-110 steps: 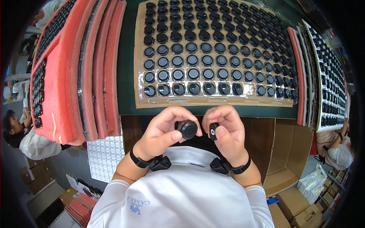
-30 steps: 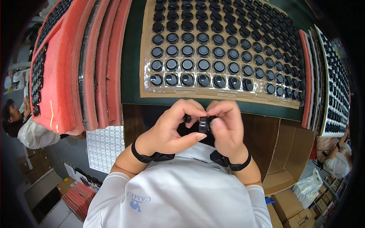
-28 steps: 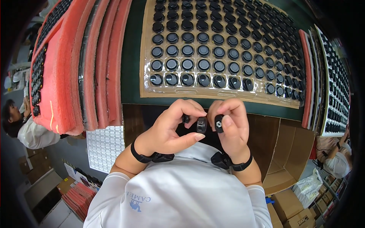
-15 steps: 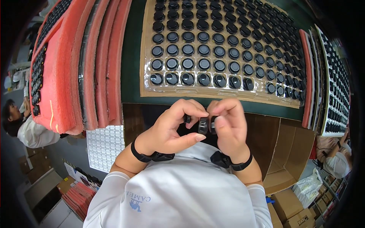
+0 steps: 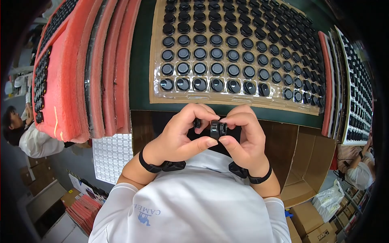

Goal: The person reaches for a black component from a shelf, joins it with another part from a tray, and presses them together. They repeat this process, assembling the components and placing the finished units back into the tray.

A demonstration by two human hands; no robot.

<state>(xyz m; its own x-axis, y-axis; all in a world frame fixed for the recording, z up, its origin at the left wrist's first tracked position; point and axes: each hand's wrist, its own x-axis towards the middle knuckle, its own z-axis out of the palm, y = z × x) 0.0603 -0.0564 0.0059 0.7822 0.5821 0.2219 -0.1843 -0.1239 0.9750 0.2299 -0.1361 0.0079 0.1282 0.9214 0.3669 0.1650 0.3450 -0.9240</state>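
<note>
My left hand (image 5: 184,131) pinches a short black round part (image 5: 214,129) between thumb and forefinger. A second small black piece (image 5: 197,123) is tucked into its curled fingers. Thumb and forefinger of my right hand (image 5: 244,135) close on a black ribbed piece (image 5: 223,128), which sits against the part in my left hand, in line with it. Whether the two are joined I cannot tell. Just beyond my hands, a clear plastic tray (image 5: 194,96) holds rows of black round parts (image 5: 216,69).
Red foam sheets (image 5: 91,81) with trays between them are stacked at the left, and another stack with a white tray (image 5: 349,101) stands at the right. An open cardboard box (image 5: 302,166) lies below the green table edge (image 5: 142,106). Other people are at both sides.
My right hand has moved in to the left hand; its piece, apart before, is now against the left hand's part. The fingertips of both hands have come together around them.
</note>
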